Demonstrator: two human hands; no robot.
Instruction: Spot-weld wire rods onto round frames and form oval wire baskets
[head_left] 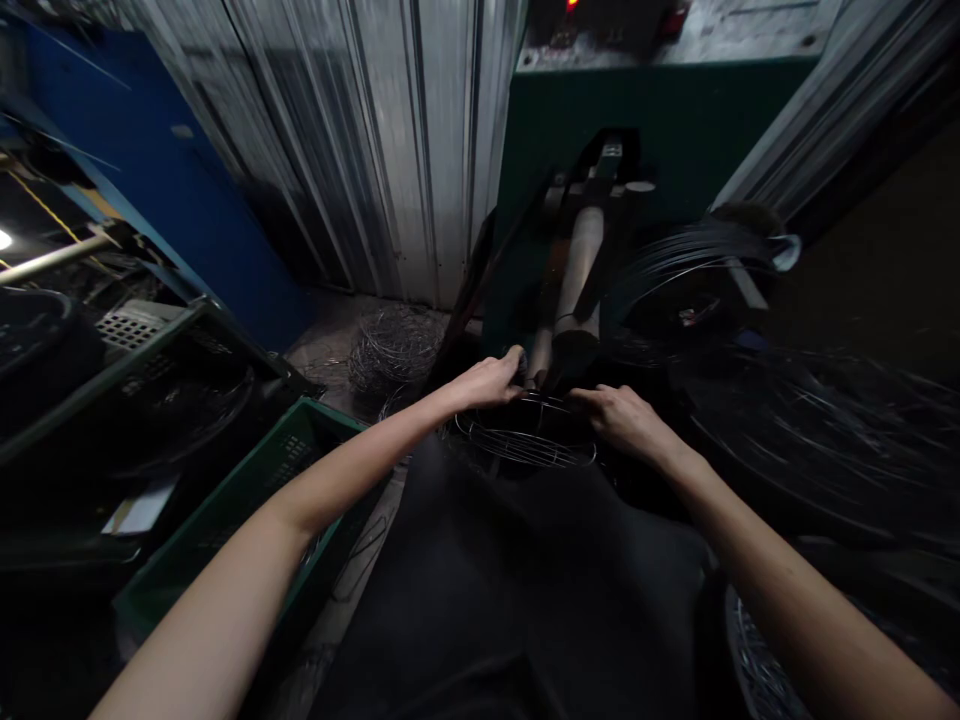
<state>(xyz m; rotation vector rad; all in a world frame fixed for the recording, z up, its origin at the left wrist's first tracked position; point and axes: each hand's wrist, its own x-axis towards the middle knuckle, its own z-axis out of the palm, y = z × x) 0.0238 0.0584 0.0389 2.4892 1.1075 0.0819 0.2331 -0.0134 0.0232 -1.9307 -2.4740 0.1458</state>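
A round wire grille [525, 435] lies flat in front of me, just below the arm of a dark green machine [585, 270]. My left hand [489, 383] grips the grille's far left rim, fingers curled over the wire. My right hand [626, 418] holds the right rim, fingers closed on it. Both forearms reach forward over my dark lap.
A green plastic crate [247, 500] stands at my left, beside a metal rack [112, 370]. A tangle of wire [394, 345] lies on the floor by the corrugated wall. Stacks of wire rings [817, 430] fill the right side. A blue cabinet [165, 170] stands at far left.
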